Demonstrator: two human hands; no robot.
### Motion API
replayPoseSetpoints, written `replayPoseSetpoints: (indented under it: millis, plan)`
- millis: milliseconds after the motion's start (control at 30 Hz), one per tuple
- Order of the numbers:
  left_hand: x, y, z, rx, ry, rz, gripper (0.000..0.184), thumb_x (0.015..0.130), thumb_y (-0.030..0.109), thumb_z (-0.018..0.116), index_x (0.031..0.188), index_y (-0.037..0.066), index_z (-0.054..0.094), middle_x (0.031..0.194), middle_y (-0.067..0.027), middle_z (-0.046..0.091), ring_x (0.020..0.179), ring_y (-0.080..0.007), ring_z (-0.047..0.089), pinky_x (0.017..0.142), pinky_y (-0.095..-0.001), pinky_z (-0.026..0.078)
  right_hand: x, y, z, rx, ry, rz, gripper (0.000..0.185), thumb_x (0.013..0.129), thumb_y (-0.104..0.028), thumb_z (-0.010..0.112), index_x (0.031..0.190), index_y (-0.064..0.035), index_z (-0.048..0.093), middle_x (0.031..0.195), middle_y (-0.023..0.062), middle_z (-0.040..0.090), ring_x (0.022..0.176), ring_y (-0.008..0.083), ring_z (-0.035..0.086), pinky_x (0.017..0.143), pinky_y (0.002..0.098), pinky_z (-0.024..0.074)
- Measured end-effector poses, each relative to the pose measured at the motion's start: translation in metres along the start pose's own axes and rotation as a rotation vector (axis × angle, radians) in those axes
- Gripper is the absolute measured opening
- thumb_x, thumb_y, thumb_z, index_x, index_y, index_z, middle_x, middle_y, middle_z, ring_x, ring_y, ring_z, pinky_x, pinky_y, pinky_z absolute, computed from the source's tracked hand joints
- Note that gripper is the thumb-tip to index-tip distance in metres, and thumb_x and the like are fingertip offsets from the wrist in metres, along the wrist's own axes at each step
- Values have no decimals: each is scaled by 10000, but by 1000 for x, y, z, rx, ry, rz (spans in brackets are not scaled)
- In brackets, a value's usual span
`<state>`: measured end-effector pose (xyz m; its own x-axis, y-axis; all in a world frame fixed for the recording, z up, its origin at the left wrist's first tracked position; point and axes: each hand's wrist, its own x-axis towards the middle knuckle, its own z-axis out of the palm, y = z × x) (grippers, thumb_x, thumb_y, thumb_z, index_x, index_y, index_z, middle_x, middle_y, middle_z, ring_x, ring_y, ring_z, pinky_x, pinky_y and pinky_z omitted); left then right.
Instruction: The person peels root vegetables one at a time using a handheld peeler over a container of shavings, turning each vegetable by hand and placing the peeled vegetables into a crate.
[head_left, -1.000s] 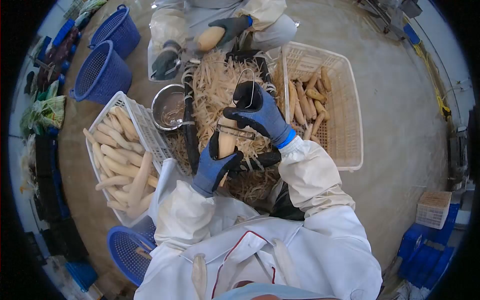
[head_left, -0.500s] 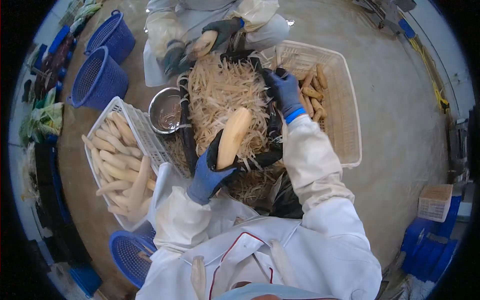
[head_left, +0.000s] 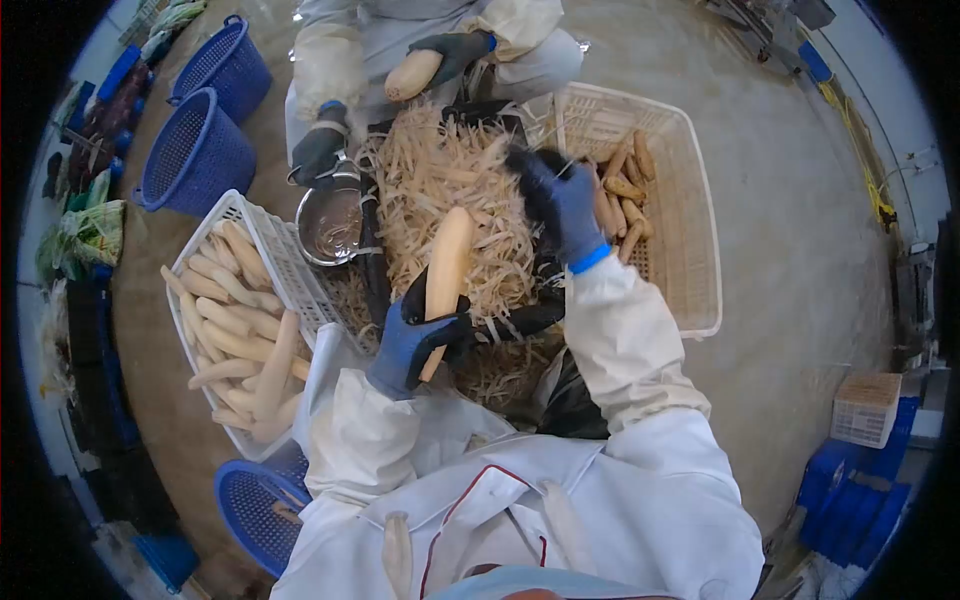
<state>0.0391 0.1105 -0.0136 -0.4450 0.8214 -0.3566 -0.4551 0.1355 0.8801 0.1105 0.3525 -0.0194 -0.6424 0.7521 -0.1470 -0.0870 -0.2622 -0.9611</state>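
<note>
My left hand (head_left: 415, 335), in a blue and black glove, is wrapped round a pale peeled root (head_left: 450, 262) that stands nearly upright in the view. Beneath the root lies a heap of peel strips (head_left: 420, 160) in a black-rimmed container (head_left: 372, 240). At the heap's right edge is my right hand (head_left: 565, 205), its fingers blurred by motion; a thin metal piece shows near them, but the grip is unclear. Beside that hand, unpeeled roots (head_left: 630, 190) lie in a white crate (head_left: 690, 230).
A crate (head_left: 315, 290) of peeled roots (head_left: 245, 335) and a metal bowl (head_left: 330, 222) stand left. Blue baskets (head_left: 195, 150) are at upper left, another (head_left: 245, 500) at lower left. Across the heap, a co-worker's gloved hand holds a root (head_left: 413, 75); the other hand (head_left: 320, 145) is near the bowl.
My right hand has moved from over the root to the heap's right edge. The root in my left hand shows more of its length. The co-worker's hands have moved apart.
</note>
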Motion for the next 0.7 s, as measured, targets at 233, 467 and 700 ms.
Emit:
replayPoseSetpoints:
  millis: [233, 467, 700]
  plan:
    - [0, 8, -9, -148, -146, -212, 455, 750, 42, 682, 1180, 2, 543, 888, -97, 658, 616, -166, 614, 516, -290, 499, 29, 7, 1, -95, 209, -164, 231, 857, -253, 707, 918, -30, 697, 670, -22, 594, 492, 72, 498, 444, 229, 374]
    - [-1, 3, -6, -146, -137, -162, 557, 757, 150, 635, 1263, -28, 485, 996, -170, 668, 617, -187, 609, 475, -273, 459, -37, 21, 41, -169, -292, -225, 211, 834, -255, 738, 866, -50, 702, 664, -20, 593, 475, 68, 476, 447, 232, 377]
    - [5, -8, -16, -256, -147, -115, 495, 743, 102, 651, 1215, -9, 552, 1009, -112, 653, 828, -172, 633, 724, -275, 513, -1, 21, 15, 62, -10, -250, 223, 863, -212, 696, 937, -2, 707, 792, -6, 635, 614, 68, 530, 560, 221, 425]
